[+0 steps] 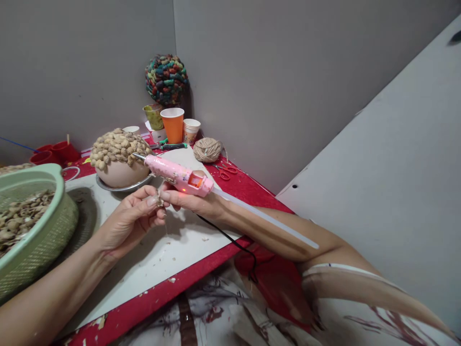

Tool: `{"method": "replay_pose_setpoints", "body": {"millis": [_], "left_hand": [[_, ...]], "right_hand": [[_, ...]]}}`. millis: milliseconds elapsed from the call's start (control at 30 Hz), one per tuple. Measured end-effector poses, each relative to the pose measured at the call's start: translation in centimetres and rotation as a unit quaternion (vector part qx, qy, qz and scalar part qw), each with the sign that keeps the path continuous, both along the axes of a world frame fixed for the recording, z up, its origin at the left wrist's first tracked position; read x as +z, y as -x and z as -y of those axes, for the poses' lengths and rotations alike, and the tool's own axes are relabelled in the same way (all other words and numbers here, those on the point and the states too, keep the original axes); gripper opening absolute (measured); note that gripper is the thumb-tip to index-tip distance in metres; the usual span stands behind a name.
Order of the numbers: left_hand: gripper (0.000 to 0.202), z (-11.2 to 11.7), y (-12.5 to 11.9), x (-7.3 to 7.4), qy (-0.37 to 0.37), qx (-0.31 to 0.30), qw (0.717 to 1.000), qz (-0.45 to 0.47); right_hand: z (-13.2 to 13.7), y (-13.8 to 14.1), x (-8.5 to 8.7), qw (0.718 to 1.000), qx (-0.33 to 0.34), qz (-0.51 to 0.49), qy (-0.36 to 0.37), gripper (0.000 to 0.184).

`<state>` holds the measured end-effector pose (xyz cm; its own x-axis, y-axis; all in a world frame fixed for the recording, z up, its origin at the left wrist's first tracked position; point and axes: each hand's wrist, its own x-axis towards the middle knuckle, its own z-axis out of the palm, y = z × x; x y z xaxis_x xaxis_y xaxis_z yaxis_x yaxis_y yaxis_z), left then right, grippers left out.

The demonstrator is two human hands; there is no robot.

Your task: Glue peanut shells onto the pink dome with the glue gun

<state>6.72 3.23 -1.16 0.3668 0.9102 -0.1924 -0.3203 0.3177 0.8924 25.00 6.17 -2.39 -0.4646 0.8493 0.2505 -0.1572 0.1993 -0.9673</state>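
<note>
My left hand point(135, 214) pinches a small piece of peanut shell point(159, 198) between thumb and fingertips. My right hand point(192, 198) is closed around a pink hot glue gun point(173, 174), and its fingertips meet the left ones at the shell. A long clear glue stick point(266, 218) runs out of the gun's back along my right forearm. The gun's metal nozzle points left, towards a round ball point(120, 174) whose upper part is covered with peanut shells point(117, 148). The ball's lower part is bare and sits in a shallow metal bowl point(124, 188).
A green basket point(54, 211) of peanut shells stands at left. Behind are an orange cup point(173, 126), a twine ball point(207, 150), red scissors point(225, 171), pliers point(173, 146) and a multicoloured ball point(166, 79). Shell crumbs dot the white board point(144, 269). A black cord point(226, 235) crosses it.
</note>
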Motion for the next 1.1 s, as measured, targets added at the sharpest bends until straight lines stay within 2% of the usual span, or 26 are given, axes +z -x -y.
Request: {"method": "replay_pose_setpoints", "body": {"millis": [200, 400, 667, 833, 1100], "left_hand": [[0.028, -0.1, 0.2, -0.1, 0.009, -0.001, 1.0, 0.004], [0.027, -0.3, 0.4, -0.2, 0.027, 0.003, 1.0, 0.004], [0.026, -0.2, 0.4, -0.1, 0.033, 0.001, 0.999, 0.006], [0.025, -0.3, 0.3, -0.1, 0.035, -0.002, 0.999, 0.018], [0.03, -0.3, 0.3, -0.1, 0.038, 0.011, 0.999, 0.022]], "right_hand": [[-0.1, 0.0, -0.1, 1.0, 0.013, 0.005, -0.012, 0.024], [-0.4, -0.1, -0.6, 0.998, 0.004, 0.006, -0.055, 0.019], [-0.4, -0.1, -0.8, 0.994, -0.005, 0.028, -0.103, 0.025], [-0.6, -0.2, -0.8, 0.986, -0.021, 0.02, -0.165, 0.016], [-1.1, 0.0, -1.5, 0.965, -0.053, 0.011, -0.257, 0.017]]}}
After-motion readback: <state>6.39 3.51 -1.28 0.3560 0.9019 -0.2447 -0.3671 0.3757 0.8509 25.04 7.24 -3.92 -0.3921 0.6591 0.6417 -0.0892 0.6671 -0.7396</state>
